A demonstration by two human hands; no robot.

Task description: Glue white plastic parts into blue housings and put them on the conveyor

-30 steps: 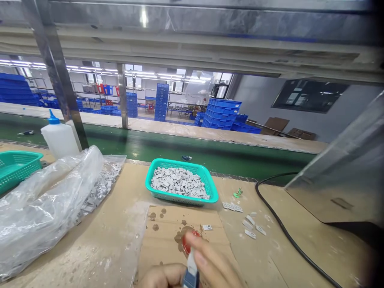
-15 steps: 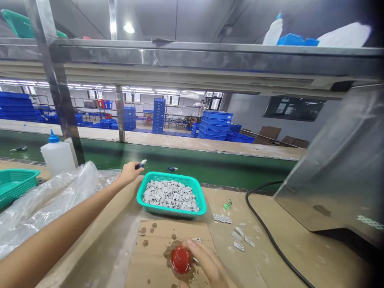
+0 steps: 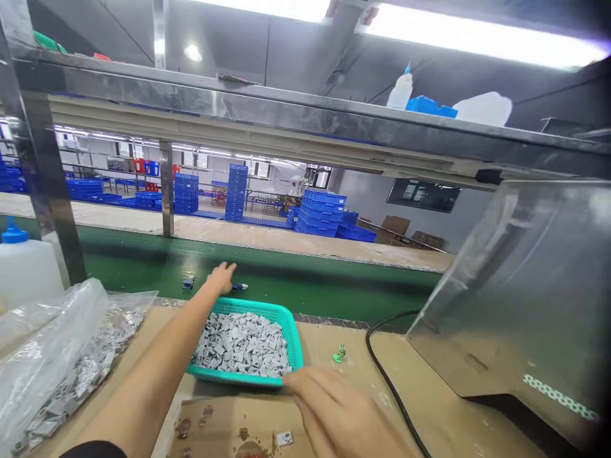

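Note:
My left hand (image 3: 220,278) reaches over the green conveyor belt (image 3: 143,264), fingers stretched out and nothing visible in them. Just right of it lies a small dark-blue and white piece (image 3: 241,287); a similar piece (image 3: 188,282) is to its left. Under my left forearm is a teal basket (image 3: 293,343) filled with small grey plastic parts (image 3: 243,343). My right hand (image 3: 334,407), blurred, has its fingers extended near the basket's front right corner; contact is unclear. One grey part (image 3: 285,438) lies on the stained cardboard (image 3: 229,416), by a red round object (image 3: 251,451) cut off below.
A plastic bag of grey parts (image 3: 81,356) and a white bottle (image 3: 23,267) stand left. A tiny green figure (image 3: 339,353), a black cable (image 3: 389,375) and a metal panel (image 3: 515,305) are right. A metal shelf beam (image 3: 286,108) crosses above.
My left hand has let go of the blue-and-white piece it held, which appears to lie on the belt. My right hand has left the red object and moved towards the basket. The view has shifted.

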